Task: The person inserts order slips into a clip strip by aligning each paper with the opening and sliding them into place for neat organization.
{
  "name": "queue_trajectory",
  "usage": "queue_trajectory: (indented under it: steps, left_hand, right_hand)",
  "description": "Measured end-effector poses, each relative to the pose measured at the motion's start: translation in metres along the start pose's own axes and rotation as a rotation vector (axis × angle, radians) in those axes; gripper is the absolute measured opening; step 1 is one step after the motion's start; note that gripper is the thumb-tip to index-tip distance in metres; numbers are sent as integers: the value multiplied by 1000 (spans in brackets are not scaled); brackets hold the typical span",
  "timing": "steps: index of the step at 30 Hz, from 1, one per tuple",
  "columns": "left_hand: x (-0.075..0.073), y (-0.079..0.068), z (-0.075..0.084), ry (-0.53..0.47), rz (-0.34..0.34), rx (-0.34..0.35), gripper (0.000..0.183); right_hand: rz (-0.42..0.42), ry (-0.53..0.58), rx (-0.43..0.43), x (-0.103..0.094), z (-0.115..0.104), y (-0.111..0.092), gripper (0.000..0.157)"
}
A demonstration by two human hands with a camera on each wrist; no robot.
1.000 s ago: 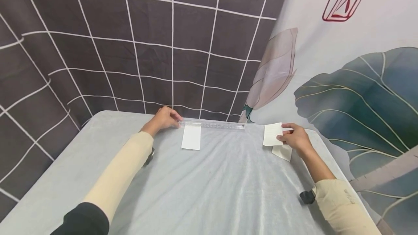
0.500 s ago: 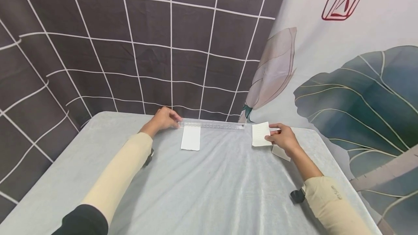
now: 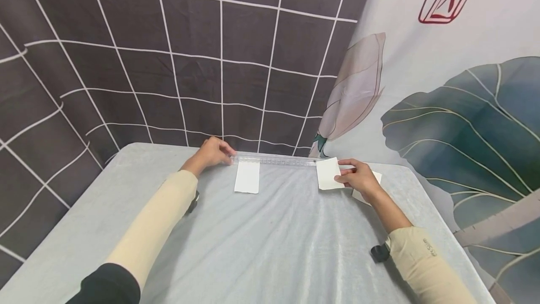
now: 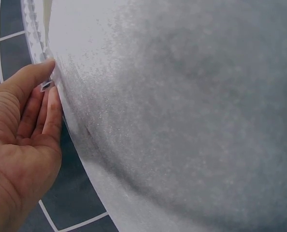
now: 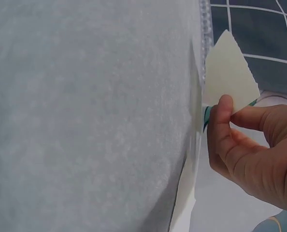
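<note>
Moved since the earlier frame: the right hand (image 3: 358,176) and the off-white paper (image 3: 328,174) in it, now farther left, at the right end of the clear ruler (image 3: 287,161). Unmoved: the ruler, the left hand (image 3: 214,152) and the white slip (image 3: 247,179).

Dark hanging (image 3: 190,79), one: ruled in white squares, across the back and left of where I stand.

Pale hanging (image 3: 405,69), one: to the right, printed with a large blue-green leaf, a pinkish petal and a red mark.

Table (image 3: 253,252), one: covered in light grey cloth, with long soft creases.

Sleeves, two, beige: the left sleeve (image 3: 156,222) black at its near part; the right sleeve (image 3: 426,264) with a small black fitting (image 3: 380,253) by the cuff.

Ruler: along the table's far edge, across the far end of the white slip.

Left hand: pinches the ruler's left end, thumb above, fingers below.

Right hand: pinches the off-white paper at one edge, thumb against fingers. Whether this paper touches the ruler, I cannot tell.

White slip: flat on the cloth, near the left hand.

Second paper (image 3: 377,177): on the table, partly hidden by the right hand and wrist.
</note>
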State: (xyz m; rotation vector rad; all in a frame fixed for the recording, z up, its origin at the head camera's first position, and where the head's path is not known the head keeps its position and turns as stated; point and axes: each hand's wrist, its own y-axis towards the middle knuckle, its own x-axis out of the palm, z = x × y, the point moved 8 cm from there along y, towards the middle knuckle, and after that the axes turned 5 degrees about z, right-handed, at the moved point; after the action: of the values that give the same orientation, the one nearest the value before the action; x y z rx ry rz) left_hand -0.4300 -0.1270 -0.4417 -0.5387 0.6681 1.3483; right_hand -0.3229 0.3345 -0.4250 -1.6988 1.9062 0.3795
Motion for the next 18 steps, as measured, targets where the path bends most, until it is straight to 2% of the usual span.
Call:
queue_trajectory:
  steps: [5, 9, 11, 16, 18]
  left_hand:
    - [8, 18, -19, -1, 0, -12, 29]
    - [11, 24, -26, -9, -6, 8, 30]
    - [9, 19, -21, -4, -4, 8, 29]
    - [-1, -9, 9, 7, -2, -8, 28]
    - [2, -1, 2, 8, 2, -9, 29]
  right_hand:
    - [-13, 1, -5, 4, 2, 1, 69]
    - [-20, 1, 0, 6, 5, 2, 68]
    - [-25, 1, 7, 8, 7, 2, 68]
    - [-34, -14, 17, 10, 7, 1, 68]
    - [-37, -16, 16, 11, 6, 0, 67]
